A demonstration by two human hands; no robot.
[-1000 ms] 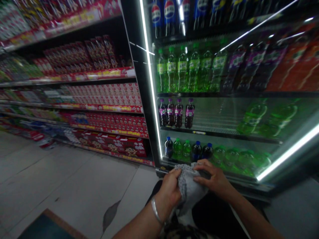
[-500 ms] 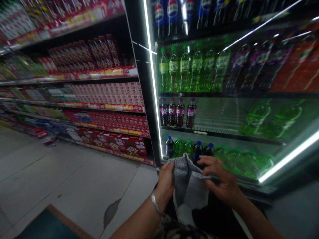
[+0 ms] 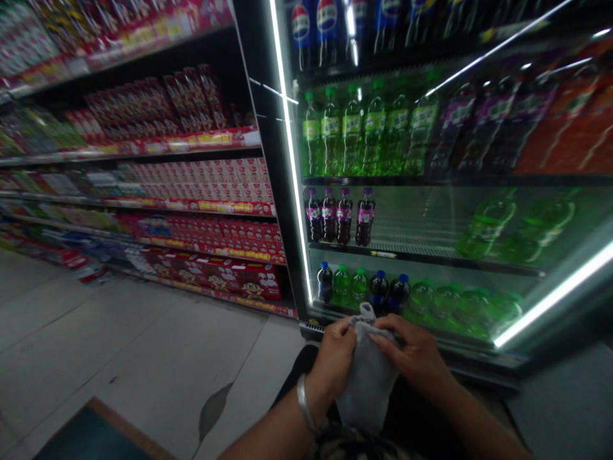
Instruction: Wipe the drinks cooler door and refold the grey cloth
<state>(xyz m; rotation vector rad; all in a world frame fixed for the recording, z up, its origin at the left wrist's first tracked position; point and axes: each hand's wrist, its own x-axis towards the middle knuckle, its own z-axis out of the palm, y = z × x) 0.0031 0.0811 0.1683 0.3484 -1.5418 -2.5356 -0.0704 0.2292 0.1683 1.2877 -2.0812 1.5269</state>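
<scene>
1. The left hand [image 3: 335,358] is curled around the left edge of a soft grey knitted cloth [image 3: 366,377], its grip pressed onto the fabric with thumb and fingers closed on the upper fold. A silver metal bangle [image 3: 302,404] sits on that wrist.
2. The right hand [image 3: 414,358] lies against the cloth's right side, its fingers [image 3: 383,342] pinching the top edge of the fabric just beside the left hand's thumb.
3. The cloth hangs between the two hands, low in the middle of the view, in front of the person's dark-clothed lap. Its top is bunched into a small peak above the knuckles and the rest drapes downward.
4. Directly behind the hands stands a tall glass-fronted drinks cooler [image 3: 550,300] lit by bright white strips along its frame.
5. On the cooler's bottom shelf, just above the hands, stand small plastic bottles with blue and green caps [image 3: 359,287]. The shelf above holds dark purple-labelled bottles [image 3: 340,216], and higher up is a row of green soda bottles [image 3: 352,134].
6. To the left, store shelves carry red and white packaged boxes [image 3: 211,185] above a pale grey tiled floor [image 3: 143,358].
7. A teal mat with a brown border [image 3: 90,434] lies at the lower left corner.
</scene>
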